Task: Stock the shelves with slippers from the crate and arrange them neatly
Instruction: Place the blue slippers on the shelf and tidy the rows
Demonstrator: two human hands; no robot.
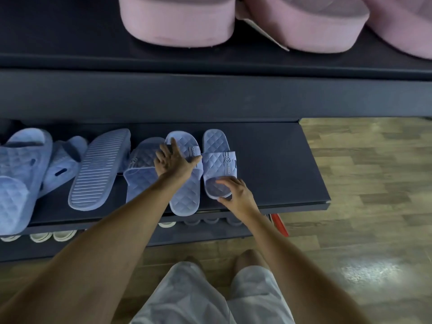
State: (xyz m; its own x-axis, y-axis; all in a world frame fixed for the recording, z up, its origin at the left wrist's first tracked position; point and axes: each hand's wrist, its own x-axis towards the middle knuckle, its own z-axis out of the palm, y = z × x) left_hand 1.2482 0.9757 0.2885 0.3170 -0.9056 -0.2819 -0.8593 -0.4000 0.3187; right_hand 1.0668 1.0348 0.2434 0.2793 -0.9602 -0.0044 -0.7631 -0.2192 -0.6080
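Note:
Several light blue quilted slippers lie in a row on the dark lower shelf (pixel 280 160). My left hand (pixel 174 160) lies flat with straight fingers across the strap of one slipper (pixel 185 195). To its right stands another blue slipper (pixel 218 160) with a small logo on its strap. My right hand (pixel 236 191) touches that slipper's near end, fingers on top and thumb under the edge. Further left lie a quilted slipper (pixel 140 174), an upside-down slipper (pixel 98 169) showing its ribbed sole, and a loose pile of blue slippers (pixel 25 169). No crate is in view.
Pink thick-soled slippers (pixel 177 22) sit on the dark upper shelf (pixel 70 43). White and blue slippers (pixel 53 236) peek out from a lower level. A red object (pixel 279 224) shows under the shelf's right end. Wooden floor (pixel 374 183) lies to the right, my knees below.

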